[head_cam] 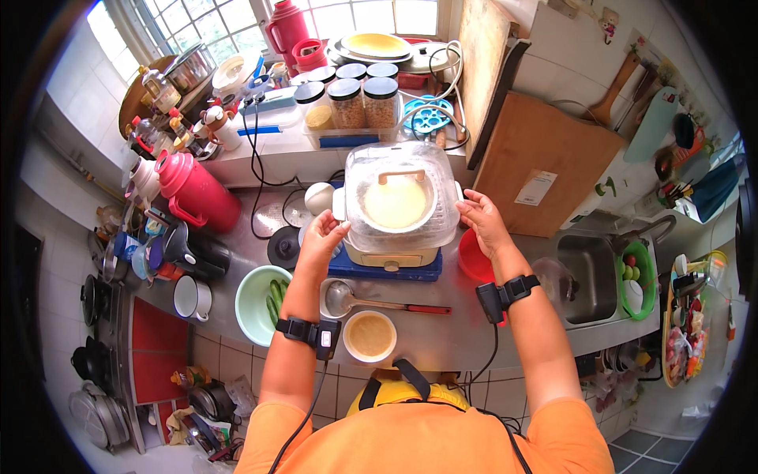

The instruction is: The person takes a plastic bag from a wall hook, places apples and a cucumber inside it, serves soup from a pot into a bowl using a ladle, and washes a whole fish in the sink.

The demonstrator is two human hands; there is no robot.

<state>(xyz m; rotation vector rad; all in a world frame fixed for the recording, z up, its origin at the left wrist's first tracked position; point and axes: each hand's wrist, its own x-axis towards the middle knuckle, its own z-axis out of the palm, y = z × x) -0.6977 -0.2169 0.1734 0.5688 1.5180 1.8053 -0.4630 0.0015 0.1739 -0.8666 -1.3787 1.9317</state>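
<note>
A square electric steamer (391, 259) with a beige base stands before me. Its clear lid (441, 228) has a tan handle (401, 176). Through the lid I see a round white bowl (433, 207) holding something pale yellow (395, 203). My left hand (321, 234) is at the steamer's white left handle (339, 205), thumb and fingers partly curled. On the other side my right hand (484, 220) meets the right handle (459, 193) with thumb and fingertips. Whether either hand grips its handle is unclear. Under the steamer lies a blue tray (379, 273).
A ladle (385, 304), a bowl of tan liquid (370, 336) and a mint bowl with cucumbers (251, 308) lie nearer me. A red bowl (474, 260) sits by my right forearm. Cables (256, 172) run at the back left. The sink (586, 278) is at right, a red thermos (204, 198) at left.
</note>
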